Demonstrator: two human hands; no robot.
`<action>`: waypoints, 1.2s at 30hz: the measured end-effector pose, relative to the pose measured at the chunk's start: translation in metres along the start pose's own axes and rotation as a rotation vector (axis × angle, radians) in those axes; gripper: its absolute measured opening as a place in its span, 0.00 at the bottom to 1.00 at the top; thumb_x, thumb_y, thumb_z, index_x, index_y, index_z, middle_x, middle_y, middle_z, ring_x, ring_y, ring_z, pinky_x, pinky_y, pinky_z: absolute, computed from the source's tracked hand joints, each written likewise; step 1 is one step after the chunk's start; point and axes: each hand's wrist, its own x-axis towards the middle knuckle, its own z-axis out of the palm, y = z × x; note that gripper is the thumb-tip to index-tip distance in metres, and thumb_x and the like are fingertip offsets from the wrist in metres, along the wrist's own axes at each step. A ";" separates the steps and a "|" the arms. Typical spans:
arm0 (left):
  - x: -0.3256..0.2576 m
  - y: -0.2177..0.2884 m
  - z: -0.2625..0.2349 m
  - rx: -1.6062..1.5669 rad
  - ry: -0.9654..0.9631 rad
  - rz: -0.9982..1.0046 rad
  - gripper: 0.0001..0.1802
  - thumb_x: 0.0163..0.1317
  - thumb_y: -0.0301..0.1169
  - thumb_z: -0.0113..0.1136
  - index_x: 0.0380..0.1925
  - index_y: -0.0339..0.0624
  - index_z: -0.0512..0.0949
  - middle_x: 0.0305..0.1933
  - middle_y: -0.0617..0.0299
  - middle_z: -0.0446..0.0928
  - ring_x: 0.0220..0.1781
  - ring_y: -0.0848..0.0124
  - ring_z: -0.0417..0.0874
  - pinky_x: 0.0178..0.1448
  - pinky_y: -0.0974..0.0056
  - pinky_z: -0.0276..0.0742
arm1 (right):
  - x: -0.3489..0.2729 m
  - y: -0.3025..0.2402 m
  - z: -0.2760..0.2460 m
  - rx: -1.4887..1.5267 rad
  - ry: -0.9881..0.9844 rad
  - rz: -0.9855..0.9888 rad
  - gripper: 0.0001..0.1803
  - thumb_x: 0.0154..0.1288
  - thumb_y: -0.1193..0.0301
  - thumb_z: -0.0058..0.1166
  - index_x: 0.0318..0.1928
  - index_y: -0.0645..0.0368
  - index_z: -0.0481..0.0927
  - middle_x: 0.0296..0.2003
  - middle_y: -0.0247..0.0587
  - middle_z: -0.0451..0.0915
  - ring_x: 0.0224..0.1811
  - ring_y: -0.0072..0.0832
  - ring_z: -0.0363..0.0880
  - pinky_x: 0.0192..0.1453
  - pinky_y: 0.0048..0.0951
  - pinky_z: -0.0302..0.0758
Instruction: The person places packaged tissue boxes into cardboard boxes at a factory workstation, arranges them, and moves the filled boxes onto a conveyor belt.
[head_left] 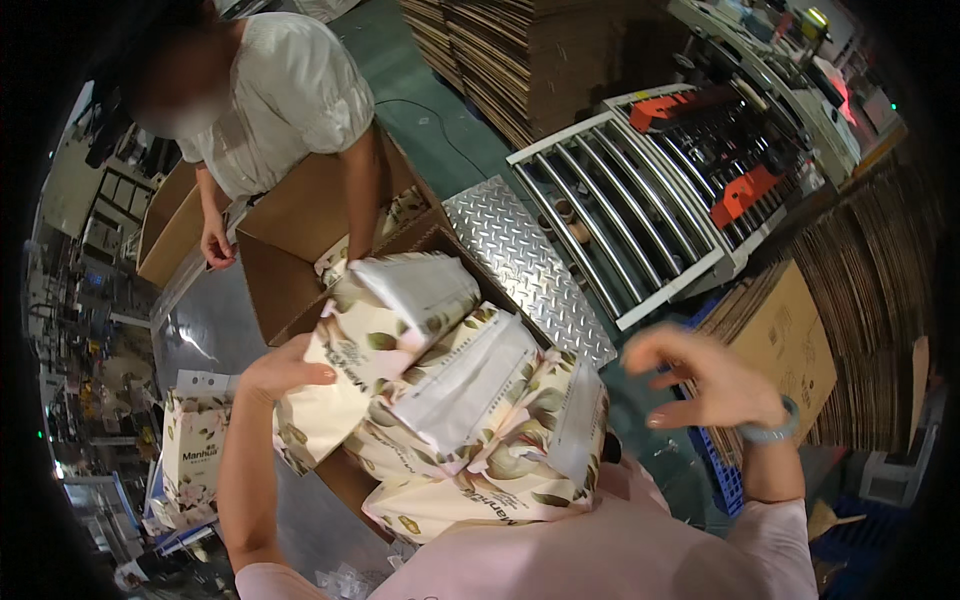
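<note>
While a co-worker [295, 85] in a white top reaches one arm down into an open brown carton [275, 290], the person in pink has both hands well apart. The left hand [283, 368] is at the end of a cream floral pack [375, 335], thumb lying across its printed face; the fingers are hidden behind it, so I can't tell how firmly it grips. That pack sits tilted against other floral packs [470, 390], heaped at the near side of the carton, just in front of the pink top. Over to the right, the right hand [715, 380] hangs in the air, fingers loosely curled, thumb apart, holding nothing. A grey band [770, 422] circles its wrist. Beyond it stand a roller conveyor [625, 215] and stacked flat cardboard [865, 310]. To the left, another floral pack [192, 450] stands beside the metal counter [210, 325].
</note>
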 end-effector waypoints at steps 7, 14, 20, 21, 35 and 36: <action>0.092 -0.026 0.061 0.982 0.399 -0.145 0.29 0.57 0.51 0.56 0.49 0.41 0.72 0.39 0.49 0.79 0.43 0.56 0.79 0.47 0.57 0.73 | 0.131 0.044 0.087 -0.644 -0.124 0.318 0.43 0.56 0.64 0.57 0.69 0.32 0.50 0.66 0.61 0.47 0.53 0.70 0.64 0.56 0.55 0.67; 0.128 -0.083 0.110 1.277 0.437 0.048 0.56 0.46 0.66 0.56 0.69 0.54 0.44 0.72 0.46 0.44 0.72 0.49 0.47 0.66 0.33 0.46 | 0.175 0.174 0.126 -1.263 -0.412 0.757 0.28 0.65 0.63 0.45 0.62 0.63 0.64 0.65 0.59 0.54 0.62 0.57 0.59 0.56 0.58 0.64; 0.184 -0.136 0.148 1.406 0.224 -0.001 0.67 0.32 0.75 0.56 0.70 0.67 0.36 0.74 0.53 0.35 0.73 0.43 0.40 0.61 0.23 0.41 | 0.165 0.081 0.088 -0.436 -0.729 0.137 0.28 0.59 0.54 0.52 0.45 0.70 0.75 0.43 0.55 0.77 0.42 0.48 0.78 0.45 0.45 0.74; 0.196 -0.134 0.152 1.367 0.192 -0.013 0.65 0.34 0.73 0.58 0.69 0.69 0.36 0.74 0.53 0.35 0.73 0.42 0.40 0.61 0.23 0.41 | 0.156 0.053 0.080 -0.383 -0.710 0.049 0.25 0.58 0.56 0.53 0.42 0.69 0.74 0.38 0.55 0.78 0.40 0.48 0.78 0.43 0.44 0.74; 0.119 -0.056 0.124 0.849 0.870 0.556 0.18 0.50 0.33 0.59 0.44 0.50 0.75 0.35 0.56 0.77 0.41 0.57 0.79 0.42 0.55 0.74 | 0.149 0.054 0.129 -0.741 -0.727 -0.143 0.20 0.57 0.68 0.51 0.51 0.59 0.73 0.22 0.57 0.78 0.26 0.51 0.78 0.32 0.47 0.75; 0.069 -0.047 0.129 0.777 0.977 0.612 0.17 0.51 0.32 0.58 0.43 0.48 0.75 0.33 0.54 0.76 0.42 0.56 0.79 0.44 0.54 0.74 | 0.151 0.051 0.125 -0.636 -0.743 -0.107 0.21 0.59 0.67 0.49 0.52 0.59 0.72 0.22 0.60 0.76 0.26 0.54 0.77 0.34 0.49 0.75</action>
